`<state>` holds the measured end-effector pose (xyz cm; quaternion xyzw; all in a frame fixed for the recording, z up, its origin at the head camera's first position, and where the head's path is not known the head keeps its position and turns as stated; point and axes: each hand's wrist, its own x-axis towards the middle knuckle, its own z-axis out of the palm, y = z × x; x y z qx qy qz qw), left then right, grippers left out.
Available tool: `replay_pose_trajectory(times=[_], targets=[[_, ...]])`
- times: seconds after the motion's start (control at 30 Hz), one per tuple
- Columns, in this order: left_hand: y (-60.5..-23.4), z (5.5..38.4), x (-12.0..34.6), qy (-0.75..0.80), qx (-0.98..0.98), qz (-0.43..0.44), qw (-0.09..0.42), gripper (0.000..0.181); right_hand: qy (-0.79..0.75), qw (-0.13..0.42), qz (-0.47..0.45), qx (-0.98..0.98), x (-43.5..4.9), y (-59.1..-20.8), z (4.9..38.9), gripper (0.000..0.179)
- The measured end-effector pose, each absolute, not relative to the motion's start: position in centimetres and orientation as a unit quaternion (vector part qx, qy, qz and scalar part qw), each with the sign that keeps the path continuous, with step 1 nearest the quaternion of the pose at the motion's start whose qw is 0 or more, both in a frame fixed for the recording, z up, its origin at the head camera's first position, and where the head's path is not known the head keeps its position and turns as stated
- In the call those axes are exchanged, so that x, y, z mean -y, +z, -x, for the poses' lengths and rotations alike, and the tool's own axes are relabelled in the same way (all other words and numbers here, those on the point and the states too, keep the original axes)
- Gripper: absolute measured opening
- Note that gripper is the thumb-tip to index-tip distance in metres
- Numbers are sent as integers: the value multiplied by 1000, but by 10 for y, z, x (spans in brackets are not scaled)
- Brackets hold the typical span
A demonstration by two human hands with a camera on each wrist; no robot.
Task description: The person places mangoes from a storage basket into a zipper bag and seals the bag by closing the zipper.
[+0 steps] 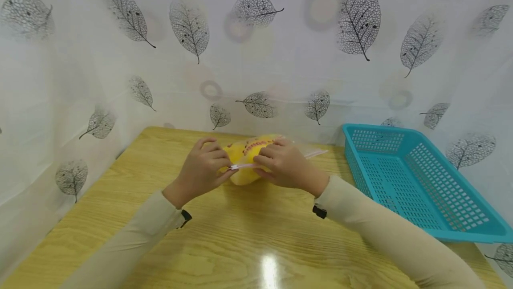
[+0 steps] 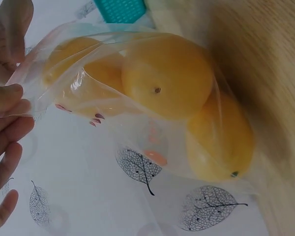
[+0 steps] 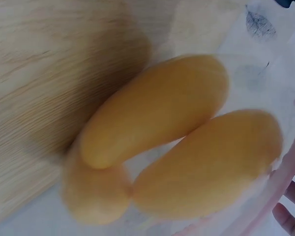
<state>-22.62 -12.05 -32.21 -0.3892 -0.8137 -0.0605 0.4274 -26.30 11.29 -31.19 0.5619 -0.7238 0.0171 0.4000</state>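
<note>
A clear plastic zip bag (image 1: 246, 165) with red printing and a pale pink top strip is held over the table. Inside are yellow fruits (image 2: 167, 73), smooth and elongated like mangoes; three show in the right wrist view. My left hand (image 1: 204, 164) pinches the left end of the strip between thumb and fingers, at a small white slider (image 1: 234, 167). Farther along the same strip, my right hand (image 1: 284, 164) grips the bag with bent fingers. The strip's free end sticks out past the right hand. The fruits hang below the strip, close over the wood.
A turquoise perforated basket (image 1: 356, 160) stands at the table's right side, beside the right forearm. The wooden table (image 1: 240, 244) meets a pale leaf-patterned sheet (image 1: 280, 66) at its back and left edges.
</note>
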Motion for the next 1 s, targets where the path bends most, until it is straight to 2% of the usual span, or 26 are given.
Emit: replay_pose_trajectory(times=[0.37, 0.77, 1.0], targets=[[-324, 227, 121, -57, 813, 396, 422, 16, -1, 389, -573, 722, -81, -310, 251, 12], [-328, 226, 122, -76, 821, 419, 379, 12, -10, 379, -579, 721, -80, -312, 250, 9], [-330, 226, 119, -91, 817, 418, 386, 12, 5, 383, -583, 717, -83, -314, 251, 9]])
